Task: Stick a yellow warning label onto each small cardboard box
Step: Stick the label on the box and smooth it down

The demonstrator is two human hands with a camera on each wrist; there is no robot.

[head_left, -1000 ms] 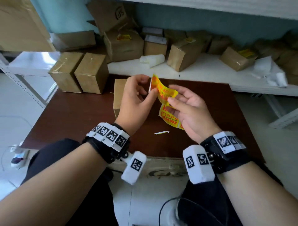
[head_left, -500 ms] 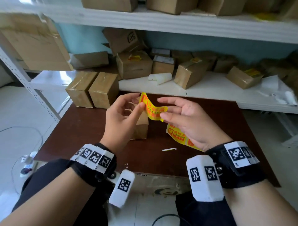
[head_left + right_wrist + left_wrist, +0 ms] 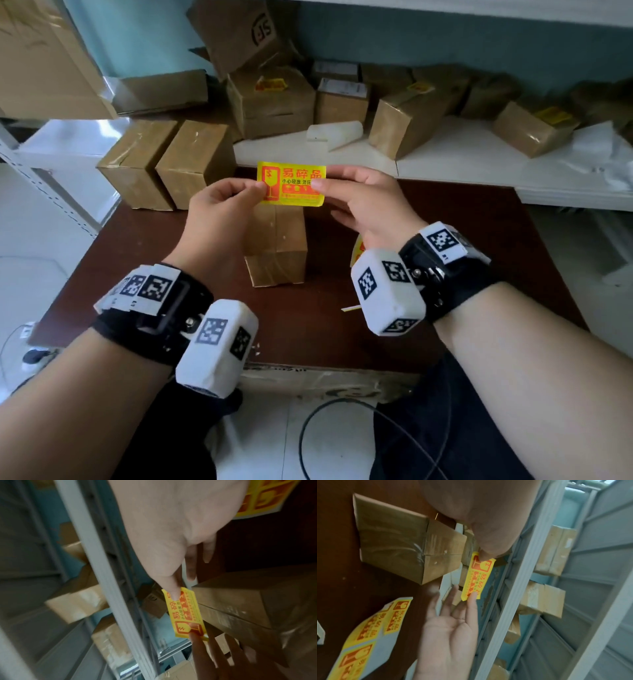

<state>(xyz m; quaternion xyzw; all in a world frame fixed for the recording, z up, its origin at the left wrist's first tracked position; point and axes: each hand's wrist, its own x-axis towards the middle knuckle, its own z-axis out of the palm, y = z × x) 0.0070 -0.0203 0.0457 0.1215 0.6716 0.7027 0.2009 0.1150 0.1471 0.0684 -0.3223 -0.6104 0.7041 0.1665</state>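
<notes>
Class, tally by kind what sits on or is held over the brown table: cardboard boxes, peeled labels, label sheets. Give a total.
Cardboard boxes on the table: 3
Peeled yellow label: 1
Label sheet: 1
Total: 5

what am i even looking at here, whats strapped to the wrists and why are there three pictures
A person is working with bare hands, no machine. The strapped blocks are small cameras. One picture comes from a head camera looking down; the other two look along each wrist.

Both the left hand and the right hand pinch one yellow label by its ends, above a small cardboard box standing on the brown table. Two more boxes stand at the table's far left. A sheet of labels lies near the right wrist.
</notes>
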